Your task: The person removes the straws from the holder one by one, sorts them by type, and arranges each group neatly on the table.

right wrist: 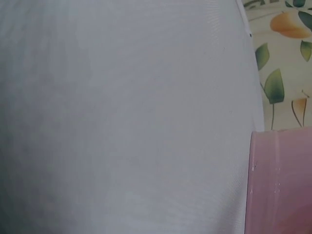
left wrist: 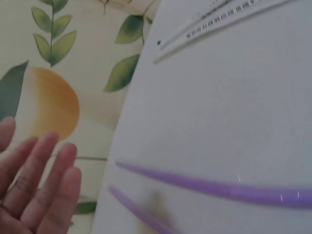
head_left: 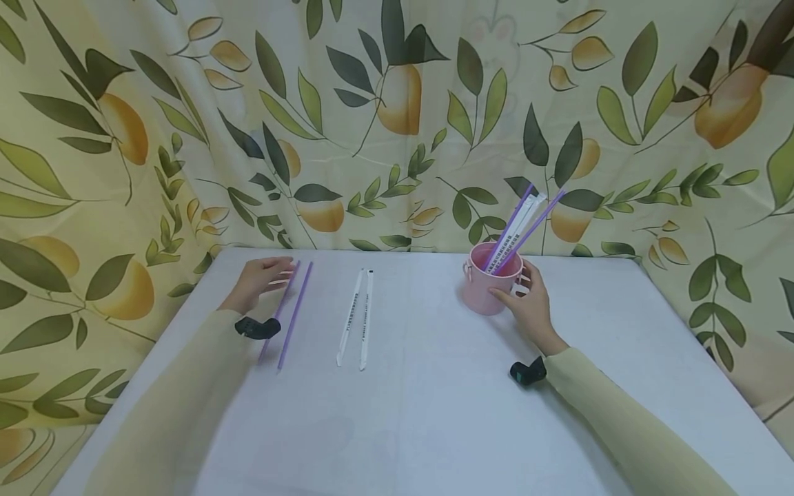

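Note:
On the left of the table my left hand [head_left: 259, 281] hovers at the far end of two purple straws [head_left: 295, 317], its fingers extended and holding nothing. In the left wrist view, those fingers [left wrist: 66, 195] are apart from the purple straws [left wrist: 229, 189]. My right hand [head_left: 532, 310] grips a pink bucket [head_left: 482, 295] by its right side, thumb in front. The bucket stands upright, slightly tilted at most. Purple straws [head_left: 538, 224] and paper-wrapped white straws [head_left: 516, 231] lean out of it to the right. The right wrist view shows only the bucket's wall [right wrist: 282, 185]; the right fingers are hidden there.
Two white paper-wrapped straws [head_left: 364, 320] lie side by side near the middle of the white table [head_left: 428, 413]. Behind the table's far edge hangs a curtain [head_left: 384, 165] printed with fruit and leaves. Each wrist wears a small black camera [head_left: 257, 328].

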{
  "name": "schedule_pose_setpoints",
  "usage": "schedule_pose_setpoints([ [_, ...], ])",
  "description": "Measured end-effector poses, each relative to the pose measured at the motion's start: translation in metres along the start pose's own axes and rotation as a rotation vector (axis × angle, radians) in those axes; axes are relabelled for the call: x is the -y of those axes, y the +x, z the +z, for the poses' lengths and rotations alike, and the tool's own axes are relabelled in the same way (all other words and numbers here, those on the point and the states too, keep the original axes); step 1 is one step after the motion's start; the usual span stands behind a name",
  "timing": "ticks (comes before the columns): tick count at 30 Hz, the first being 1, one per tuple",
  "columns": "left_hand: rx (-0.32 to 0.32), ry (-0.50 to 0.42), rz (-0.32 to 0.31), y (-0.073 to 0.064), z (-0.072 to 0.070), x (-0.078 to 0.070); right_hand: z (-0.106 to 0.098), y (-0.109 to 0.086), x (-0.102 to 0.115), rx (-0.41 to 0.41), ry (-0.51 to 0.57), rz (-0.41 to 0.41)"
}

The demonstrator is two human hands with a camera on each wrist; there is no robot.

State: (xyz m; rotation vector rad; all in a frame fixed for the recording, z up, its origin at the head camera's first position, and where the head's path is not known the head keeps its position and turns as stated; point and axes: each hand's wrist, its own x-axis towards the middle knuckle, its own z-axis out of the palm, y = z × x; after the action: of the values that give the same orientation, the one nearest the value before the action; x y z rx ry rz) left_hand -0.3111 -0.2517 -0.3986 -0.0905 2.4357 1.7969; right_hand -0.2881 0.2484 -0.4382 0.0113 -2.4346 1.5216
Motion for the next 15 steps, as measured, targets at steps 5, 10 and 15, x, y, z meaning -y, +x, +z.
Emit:
schedule_pose_setpoints([
  [5, 0.055, -0.090, 0.075, -0.002, 0.018, -0.025, 0.000, -0.001, 0.000, -0.002, -0.004, -0.002],
  [10, 0.095, -0.151, 0.155, 0.004, 0.039, -0.042, 0.000, -0.001, 0.000, -0.003, 0.000, -0.001],
  [15, 0.105, -0.161, 0.237, 0.015, 0.061, -0.052, 0.000, 0.000, 0.001, 0.000, 0.008, 0.005],
])
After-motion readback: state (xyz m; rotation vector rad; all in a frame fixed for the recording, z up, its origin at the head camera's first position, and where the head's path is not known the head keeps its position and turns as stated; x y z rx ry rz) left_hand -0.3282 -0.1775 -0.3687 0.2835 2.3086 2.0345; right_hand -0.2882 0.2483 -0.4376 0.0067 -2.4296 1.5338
